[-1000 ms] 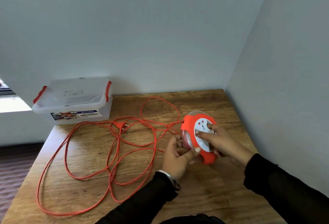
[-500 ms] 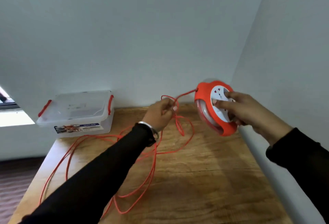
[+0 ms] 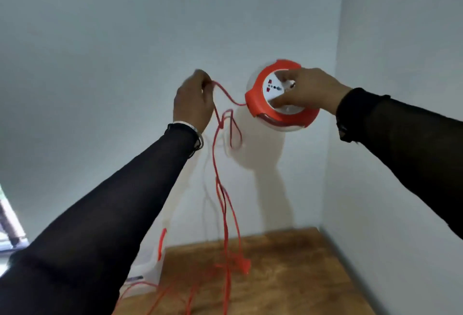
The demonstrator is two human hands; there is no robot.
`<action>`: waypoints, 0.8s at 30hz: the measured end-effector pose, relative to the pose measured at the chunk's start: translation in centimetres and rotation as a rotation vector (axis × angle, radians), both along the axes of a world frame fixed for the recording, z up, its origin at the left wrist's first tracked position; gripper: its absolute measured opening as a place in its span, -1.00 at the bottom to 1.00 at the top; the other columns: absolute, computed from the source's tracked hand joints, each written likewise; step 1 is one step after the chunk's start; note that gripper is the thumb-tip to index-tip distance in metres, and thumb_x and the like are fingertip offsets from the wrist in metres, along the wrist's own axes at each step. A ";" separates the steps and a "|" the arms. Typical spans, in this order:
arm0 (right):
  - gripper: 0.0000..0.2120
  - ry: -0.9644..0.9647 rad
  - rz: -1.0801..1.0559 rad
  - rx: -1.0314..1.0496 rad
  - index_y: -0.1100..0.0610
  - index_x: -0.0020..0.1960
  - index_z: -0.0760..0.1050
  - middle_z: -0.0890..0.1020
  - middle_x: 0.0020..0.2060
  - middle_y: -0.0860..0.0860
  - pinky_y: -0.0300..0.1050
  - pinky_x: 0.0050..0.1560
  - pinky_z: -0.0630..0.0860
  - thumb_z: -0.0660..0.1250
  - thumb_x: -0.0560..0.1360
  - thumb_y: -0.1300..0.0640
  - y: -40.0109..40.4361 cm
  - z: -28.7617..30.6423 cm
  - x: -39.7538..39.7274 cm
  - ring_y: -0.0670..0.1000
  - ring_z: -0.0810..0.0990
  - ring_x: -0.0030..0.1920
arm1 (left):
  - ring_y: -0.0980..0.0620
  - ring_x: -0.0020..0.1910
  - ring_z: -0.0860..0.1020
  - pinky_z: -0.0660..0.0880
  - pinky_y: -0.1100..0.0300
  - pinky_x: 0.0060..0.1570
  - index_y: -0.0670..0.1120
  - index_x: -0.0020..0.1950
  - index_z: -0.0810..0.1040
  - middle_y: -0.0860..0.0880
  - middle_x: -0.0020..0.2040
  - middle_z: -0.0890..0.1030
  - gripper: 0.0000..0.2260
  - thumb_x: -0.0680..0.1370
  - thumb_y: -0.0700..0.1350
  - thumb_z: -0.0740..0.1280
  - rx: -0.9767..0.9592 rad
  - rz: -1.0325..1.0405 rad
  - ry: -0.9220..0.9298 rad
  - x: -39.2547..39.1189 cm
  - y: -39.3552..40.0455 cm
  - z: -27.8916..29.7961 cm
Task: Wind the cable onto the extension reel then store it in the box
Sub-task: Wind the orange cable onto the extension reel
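At the bottom of your view, loose strands of the orange cable trail across the wooden desk, and its plug hangs just above the boards. To the left, mostly hidden behind your left sleeve, stands the clear box with an orange latch on its end; it sits on the desk by the wall.

Higher up, both your arms are raised in front of the pale wall. Your left hand pinches the cable between curled fingers, and from there several strands drop in a tangle, with a small loop just below your hand, down to the desk. A short slack run of cable crosses from that hand to the extension reel.

Your right hand holds the reel up in the air near the room's corner, fingers curled over its white socket face and thumb at the lower edge. The reel's orange rim tilts towards you.
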State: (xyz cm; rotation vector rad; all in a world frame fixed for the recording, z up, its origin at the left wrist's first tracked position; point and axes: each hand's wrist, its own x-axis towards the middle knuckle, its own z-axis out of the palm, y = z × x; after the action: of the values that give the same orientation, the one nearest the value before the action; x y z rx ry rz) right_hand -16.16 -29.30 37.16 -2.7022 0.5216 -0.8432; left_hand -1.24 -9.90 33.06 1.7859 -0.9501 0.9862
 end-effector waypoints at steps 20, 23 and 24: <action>-0.30 0.230 -0.163 -0.073 -0.30 0.36 0.30 0.47 0.31 -0.05 -0.10 -0.03 0.34 0.45 0.27 -0.19 -3.2 -7.0 -2.7 0.09 0.43 0.28 | 0.12 -0.50 0.53 0.46 0.35 -0.50 -0.11 -0.02 0.63 -0.01 -0.33 0.67 -0.80 0.53 -0.29 0.23 0.925 -0.271 1.166 2.5 6.3 -5.7; -0.29 0.211 -0.115 0.005 -0.29 0.37 0.29 0.46 0.33 -0.01 -0.10 -0.02 0.37 0.45 0.27 -0.19 -3.3 -7.3 -2.2 0.11 0.44 0.26 | -0.02 -0.28 0.58 0.51 0.25 -0.27 -0.15 0.00 0.62 -0.09 -0.19 0.67 -0.84 0.51 -0.25 0.27 0.137 0.028 0.695 3.9 5.3 -5.3; -0.28 0.212 -0.104 0.017 -0.30 0.37 0.28 0.45 0.34 0.00 -0.09 -0.02 0.38 0.46 0.27 -0.19 -3.3 -7.4 -2.0 0.11 0.44 0.26 | -0.08 -0.21 0.61 0.53 0.18 -0.15 -0.15 -0.04 0.62 -0.13 -0.15 0.68 -0.88 0.50 -0.22 0.29 0.059 0.105 0.637 4.5 5.5 -5.4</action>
State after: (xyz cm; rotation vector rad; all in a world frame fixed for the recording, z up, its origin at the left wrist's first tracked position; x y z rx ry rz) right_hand -18.13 -32.60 29.76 -2.7854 0.7166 -0.5762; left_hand 3.26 -4.43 27.66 2.0305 -0.4880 0.3939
